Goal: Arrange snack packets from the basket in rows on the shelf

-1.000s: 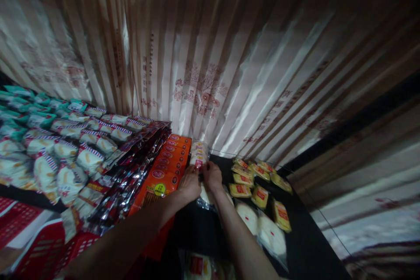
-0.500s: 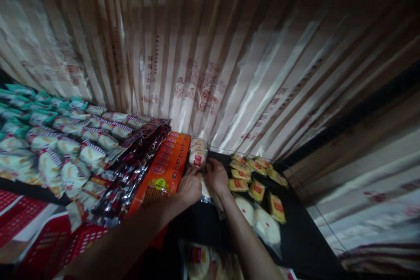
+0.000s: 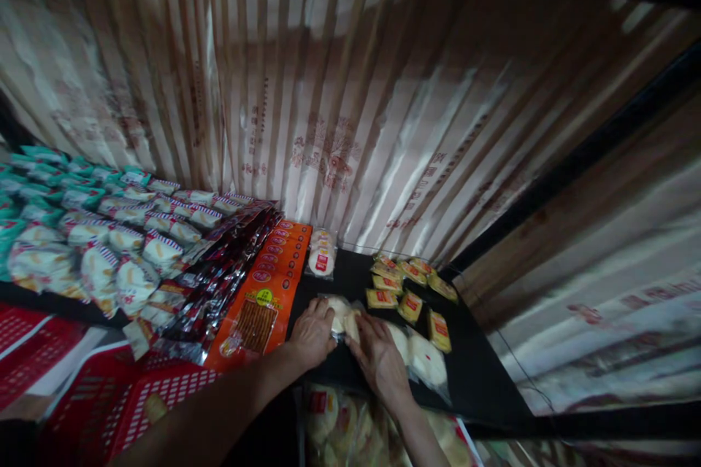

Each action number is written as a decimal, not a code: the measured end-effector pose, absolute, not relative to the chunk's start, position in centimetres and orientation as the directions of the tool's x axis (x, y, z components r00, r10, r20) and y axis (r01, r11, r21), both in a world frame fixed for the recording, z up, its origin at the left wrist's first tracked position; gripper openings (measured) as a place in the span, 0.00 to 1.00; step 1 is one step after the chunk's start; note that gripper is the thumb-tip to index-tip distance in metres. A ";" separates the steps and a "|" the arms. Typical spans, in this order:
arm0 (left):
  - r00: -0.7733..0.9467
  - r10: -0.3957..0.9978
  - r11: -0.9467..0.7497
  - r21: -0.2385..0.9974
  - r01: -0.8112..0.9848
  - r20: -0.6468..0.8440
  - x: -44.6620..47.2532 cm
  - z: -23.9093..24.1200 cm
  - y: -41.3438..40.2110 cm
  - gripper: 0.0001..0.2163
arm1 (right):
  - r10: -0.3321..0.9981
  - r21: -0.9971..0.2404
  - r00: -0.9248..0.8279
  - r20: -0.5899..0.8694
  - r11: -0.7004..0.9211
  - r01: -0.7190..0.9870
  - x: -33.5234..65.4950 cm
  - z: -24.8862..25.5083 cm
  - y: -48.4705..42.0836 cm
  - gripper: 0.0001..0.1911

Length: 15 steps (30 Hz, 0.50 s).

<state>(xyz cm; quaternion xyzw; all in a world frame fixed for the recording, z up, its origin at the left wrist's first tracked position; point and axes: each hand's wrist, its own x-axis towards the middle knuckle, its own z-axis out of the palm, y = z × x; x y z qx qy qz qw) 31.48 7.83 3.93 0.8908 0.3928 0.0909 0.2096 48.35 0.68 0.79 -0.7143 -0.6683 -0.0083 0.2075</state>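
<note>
My left hand [image 3: 313, 334] has its fingers curled on the left end of a clear plastic pack of round white cakes [image 3: 338, 312], which lies low over the black shelf [image 3: 476, 379]. On the pack's right side, my right hand [image 3: 377, 359] grips it with bent fingers; part of the pack is hidden there. Behind them, a short row of similar packs with a red label [image 3: 322, 257] stands against the orange snack bags [image 3: 277, 263]. To the right of my right hand lie larger bagged white cakes [image 3: 427, 359].
Several small yellow packs [image 3: 410, 305] are scattered at the right. Dark red foil bags [image 3: 219, 270] and rows of white snack bags [image 3: 134, 281] fill the left. Red baskets [image 3: 131, 398] and a container of bagged cakes [image 3: 339, 423] are in front. A pleated sheet [image 3: 328, 87] hangs behind.
Both hands have come forward, away from the row by the orange bags, and hold a pack of white cakes between them. The row's front labelled pack is now uncovered. The view has shifted slightly.
</note>
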 end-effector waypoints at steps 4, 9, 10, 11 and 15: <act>0.717 0.697 -0.657 0.399 0.639 -0.001 30.7 4.2 6.7 0.23 | 0.948 -0.215 0.075 0.309 -0.008 0.977 48.4 0.2 -1.0 0.20; 0.774 0.633 -0.737 0.311 0.601 0.004 29.4 4.7 4.5 0.15 | 0.929 -0.153 0.151 0.339 -0.103 0.983 48.6 0.7 -1.6 0.20; 0.793 0.609 -0.757 0.303 0.578 0.010 29.1 4.7 4.1 0.15 | 0.923 -0.159 0.155 0.352 -0.105 0.982 48.5 0.8 -1.6 0.20; 0.808 0.589 -0.773 0.304 0.557 0.018 28.7 4.7 3.6 0.15 | 0.920 -0.173 0.143 0.366 -0.084 0.981 48.3 1.0 -1.7 0.21; 0.800 0.595 -0.755 0.393 0.525 0.073 27.2 4.8 2.9 0.14 | 0.928 -0.332 0.020 0.372 0.113 0.937 46.9 1.7 -2.4 0.21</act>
